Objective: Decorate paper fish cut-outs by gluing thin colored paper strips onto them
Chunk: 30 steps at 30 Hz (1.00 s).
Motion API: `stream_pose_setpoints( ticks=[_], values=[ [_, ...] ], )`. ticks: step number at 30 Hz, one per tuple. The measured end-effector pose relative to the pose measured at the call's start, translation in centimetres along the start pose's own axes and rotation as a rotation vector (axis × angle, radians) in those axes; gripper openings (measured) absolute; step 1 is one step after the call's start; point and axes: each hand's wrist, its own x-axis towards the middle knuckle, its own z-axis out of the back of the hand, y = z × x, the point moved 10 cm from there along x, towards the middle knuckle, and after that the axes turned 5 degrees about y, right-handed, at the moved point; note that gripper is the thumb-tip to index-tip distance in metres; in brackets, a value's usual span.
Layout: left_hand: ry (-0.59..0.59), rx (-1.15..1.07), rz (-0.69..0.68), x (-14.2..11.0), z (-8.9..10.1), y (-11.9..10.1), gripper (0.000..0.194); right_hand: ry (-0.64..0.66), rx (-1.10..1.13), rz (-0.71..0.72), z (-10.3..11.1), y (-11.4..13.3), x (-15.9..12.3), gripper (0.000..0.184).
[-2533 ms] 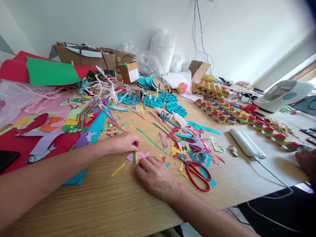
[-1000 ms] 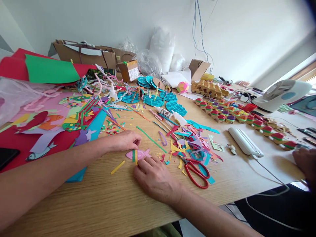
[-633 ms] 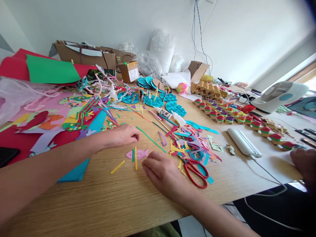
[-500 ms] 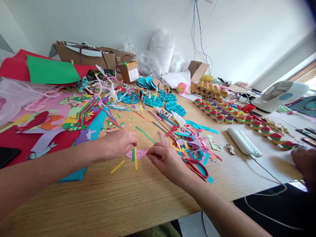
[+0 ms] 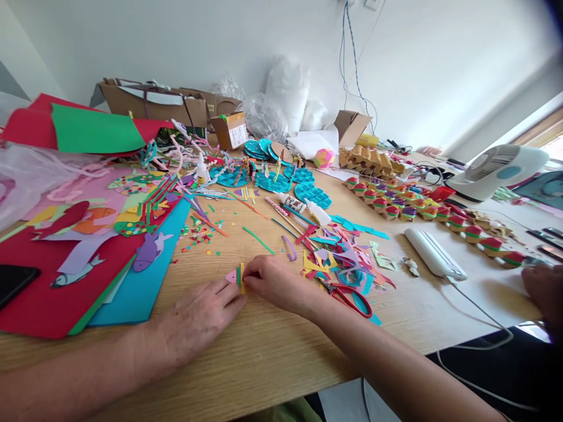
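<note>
A small pink paper fish (image 5: 230,276) lies flat on the wooden table with its head to the left. Across it run a green paper strip (image 5: 238,275) and a yellow paper strip (image 5: 243,282). My left hand (image 5: 206,310) lies low on the table, fingers stretched out and their tips against the fish's lower edge. From the right, my right hand (image 5: 275,282) pinches at the yellow strip, covering the fish's tail. Beyond the hands lies a loose green strip (image 5: 258,240). Red-handled scissors (image 5: 352,300) rest right of my right hand.
Coloured paper scraps (image 5: 338,252) pile up on the right, behind the scissors. Glue bottles (image 5: 317,212) lie farther back. Coloured sheets (image 5: 109,281) with paper fish cover the left side. A white power bank (image 5: 433,252) and another person's hand (image 5: 543,287) are at right.
My left hand has come down from above the fish to its near side and now rests on the table. My right hand has shifted left, over the tail, to the yellow strip.
</note>
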Motion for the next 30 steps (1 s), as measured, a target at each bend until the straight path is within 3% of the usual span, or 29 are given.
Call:
stream_pose_setpoints(
  ticks=[11,15,20,24,30],
  values=[
    [0.062,0.161,-0.045,0.0,0.1,-1.0,0.035,0.014,-0.055,-0.012,0.3,-0.1,1.2,0.023],
    [-0.003,0.153,-0.06,-0.1,0.3,-1.1,0.034,0.034,-0.068,-0.073,0.6,-0.6,2.1,0.024],
    [-0.025,0.076,-0.023,-0.2,0.4,-0.8,0.037,-0.042,-0.124,-0.134,2.9,-2.8,3.2,0.025],
    [-0.047,0.025,-0.032,-0.5,1.5,-0.9,0.037,-0.111,-0.207,-0.214,5.0,-5.3,3.8,0.027],
    [-0.092,-0.061,-0.019,-0.7,3.7,0.7,0.044,-0.033,-0.272,-0.281,4.3,-6.3,5.3,0.021]
  ],
)
